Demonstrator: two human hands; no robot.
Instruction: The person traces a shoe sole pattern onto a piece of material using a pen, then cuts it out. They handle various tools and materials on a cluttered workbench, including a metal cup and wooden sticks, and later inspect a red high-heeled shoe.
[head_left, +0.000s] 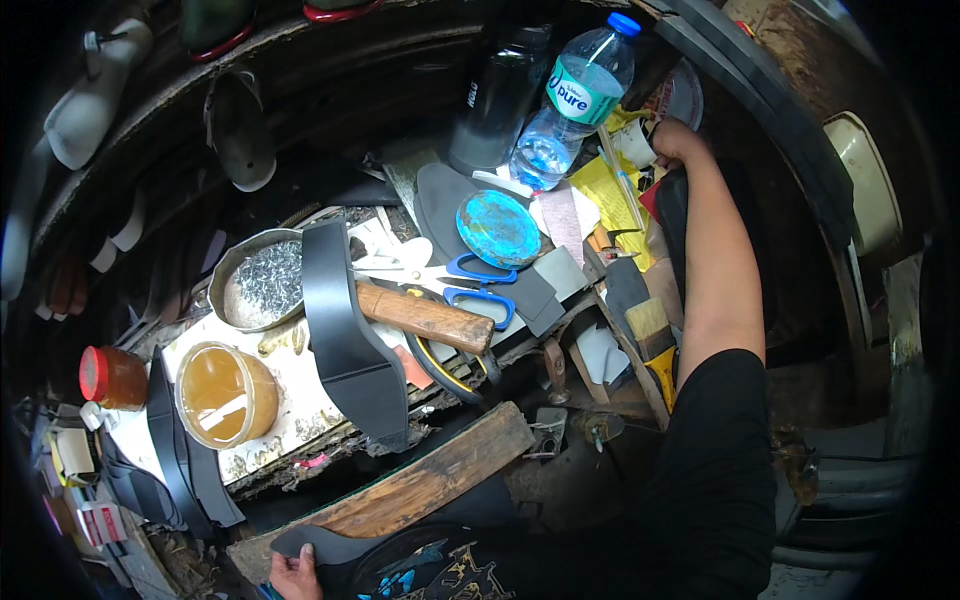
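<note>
At the lower edge, the left hand (296, 576) pinches a curved black sole piece (345, 547) lying just below a wooden plank (420, 485). Far up on the right, the right hand (672, 137) reaches among yellow papers (610, 192) beside a water bottle (575, 100); its grip cannot be told.

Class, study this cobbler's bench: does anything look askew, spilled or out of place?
Yes. The black shoe sole stands on its edge, tilted, overhanging the bench's front edge. Beside it, the open jar of amber glue has no lid on, with a stick lying in it. Nothing looks spilled.
</note>
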